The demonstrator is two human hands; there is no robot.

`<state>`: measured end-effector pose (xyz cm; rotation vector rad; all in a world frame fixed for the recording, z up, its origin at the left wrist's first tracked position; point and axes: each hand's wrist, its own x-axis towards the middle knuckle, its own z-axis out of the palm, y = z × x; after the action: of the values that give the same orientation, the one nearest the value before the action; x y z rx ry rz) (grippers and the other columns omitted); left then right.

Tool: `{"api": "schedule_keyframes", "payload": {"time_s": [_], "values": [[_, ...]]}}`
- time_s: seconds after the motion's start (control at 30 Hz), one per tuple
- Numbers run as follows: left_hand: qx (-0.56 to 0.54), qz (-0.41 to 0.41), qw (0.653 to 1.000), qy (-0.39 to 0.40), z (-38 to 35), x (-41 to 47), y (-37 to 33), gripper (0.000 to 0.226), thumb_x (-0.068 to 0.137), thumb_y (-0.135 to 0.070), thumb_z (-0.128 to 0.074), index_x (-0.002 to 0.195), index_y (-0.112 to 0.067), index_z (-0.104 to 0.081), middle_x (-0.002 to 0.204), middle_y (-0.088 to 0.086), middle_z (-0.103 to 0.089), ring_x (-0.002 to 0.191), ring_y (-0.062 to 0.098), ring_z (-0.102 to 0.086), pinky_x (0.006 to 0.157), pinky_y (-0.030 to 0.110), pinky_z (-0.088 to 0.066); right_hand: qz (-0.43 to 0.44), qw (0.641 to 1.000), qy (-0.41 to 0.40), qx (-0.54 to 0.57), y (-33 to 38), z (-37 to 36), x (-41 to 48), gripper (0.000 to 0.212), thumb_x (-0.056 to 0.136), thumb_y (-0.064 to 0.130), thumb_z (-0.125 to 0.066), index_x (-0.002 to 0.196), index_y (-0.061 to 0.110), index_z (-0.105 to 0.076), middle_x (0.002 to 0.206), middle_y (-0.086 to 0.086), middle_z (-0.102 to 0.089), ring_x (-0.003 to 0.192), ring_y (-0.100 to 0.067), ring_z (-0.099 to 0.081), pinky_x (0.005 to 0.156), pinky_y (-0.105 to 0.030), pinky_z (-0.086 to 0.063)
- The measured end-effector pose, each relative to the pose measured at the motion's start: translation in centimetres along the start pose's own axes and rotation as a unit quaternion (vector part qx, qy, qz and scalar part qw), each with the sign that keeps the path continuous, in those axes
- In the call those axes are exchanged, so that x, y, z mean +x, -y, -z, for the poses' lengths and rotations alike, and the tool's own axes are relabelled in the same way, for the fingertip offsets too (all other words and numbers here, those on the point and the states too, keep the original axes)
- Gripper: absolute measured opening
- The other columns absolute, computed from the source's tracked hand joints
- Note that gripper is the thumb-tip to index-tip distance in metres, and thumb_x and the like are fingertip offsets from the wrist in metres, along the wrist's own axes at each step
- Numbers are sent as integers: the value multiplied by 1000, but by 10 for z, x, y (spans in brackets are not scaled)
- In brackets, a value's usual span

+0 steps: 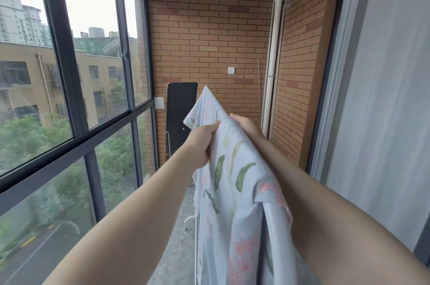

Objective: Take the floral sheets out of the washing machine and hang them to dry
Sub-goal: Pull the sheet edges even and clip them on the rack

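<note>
Head view: both bare arms reach forward toward 12 o'clock. The left hand [202,139] is fisted, fingers clamped on the floral sheet [235,191] at its upper edge; the right hand [246,125], at 1 o'clock of it, grips the same ridge from behind. The sheet drapes over a white drying rack [192,222], hanging toward 6 o'clock.
</note>
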<state>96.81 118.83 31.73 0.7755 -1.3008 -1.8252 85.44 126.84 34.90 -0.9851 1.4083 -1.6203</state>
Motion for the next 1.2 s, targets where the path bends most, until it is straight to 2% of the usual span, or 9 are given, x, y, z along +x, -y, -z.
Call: {"api": "schedule_keyframes", "payload": {"time_s": [0.2, 0.37, 0.43, 0.5, 0.63, 0.77, 0.87, 1.0, 1.2], "values": [[9, -42, 998, -53, -13, -6, 11, 33, 93, -43, -65, 109, -15, -71, 98, 9, -78, 92, 28, -75, 90, 50, -59, 24, 998, -23, -60, -5, -3, -8, 41, 108, 25, -46, 71, 8, -55, 36, 11, -56, 31, 2, -53, 32, -11, -35], [10, -54, 994, -97, -14, -26, 7, 36, 95, -40, -61, 118, -14, -68, 110, 11, -74, 101, 30, -71, 94, 50, -56, 31, 996, -2, -89, -6, -4, -22, 32, 107, 29, -46, 80, 15, -56, 70, 3, -60, 66, -9, -55, 54, -18, -44], [-4, -55, 990, -126, -16, -34, 6, 35, 96, -40, -61, 117, -13, -69, 108, 10, -73, 100, 28, -71, 92, 44, -57, 39, 994, 3, -106, -5, -3, -33, 25, 103, 24, -54, 79, 16, -57, 65, 5, -65, 64, -8, -58, 56, -19, -45], [34, -73, 984, -160, -20, -40, 5, 33, 99, -40, -57, 108, -10, -68, 98, 5, -72, 88, 21, -69, 72, 29, -57, 36, 993, 6, -112, -3, -3, -44, 21, 99, 23, -58, 79, 16, -60, 65, 6, -70, 66, -9, -66, 60, -19, -53], [208, -157, 941, -217, -25, -51, 10, 28, 103, -33, -49, 88, -11, -58, 79, 1, -59, 64, 10, -49, 51, 21, -35, 20, 988, 36, -150, -1, 2, -71, 14, 94, 35, -55, 93, 22, -61, 104, -7, -70, 107, -30, -65, 97, -51, -52], [296, -169, 916, -213, -25, -74, 23, 26, 94, -34, -61, 82, -11, -61, 78, -4, -64, 64, 12, -52, 52, 21, -36, 33, 983, 51, -174, -2, 15, -102, 30, 90, 36, -46, 108, 18, -63, 109, -7, -71, 105, -29, -68, 93, -50, -54], [264, -197, 919, -216, -21, -99, 33, 22, 91, -22, -68, 75, -24, -54, 76, -10, -58, 70, 13, -51, 59, 21, -37, 46, 984, 62, -158, -4, 23, -122, 28, 92, 33, -46, 109, 19, -64, 109, -5, -72, 99, -25, -69, 90, -48, -58], [166, -177, 954, -176, -27, -137, 48, 21, 99, -5, -55, 85, -20, -53, 85, -8, -55, 81, 11, -53, 78, 19, -44, 93, 979, 65, -169, -11, 27, -147, 12, 100, 25, -50, 100, 22, -61, 106, -11, -71, 92, -24, -70, 86, -54, -58], [192, -242, 933, -185, -25, -212, 61, 18, 79, -38, -75, 69, -25, -65, 66, -6, -64, 61, 10, -57, 54, 26, -47, 142, 975, 82, -150, -28, 37, -183, 27, 88, 44, -56, 99, 21, -63, 94, 2, -73, 83, -19, -68, 83, -47, -57]]}}
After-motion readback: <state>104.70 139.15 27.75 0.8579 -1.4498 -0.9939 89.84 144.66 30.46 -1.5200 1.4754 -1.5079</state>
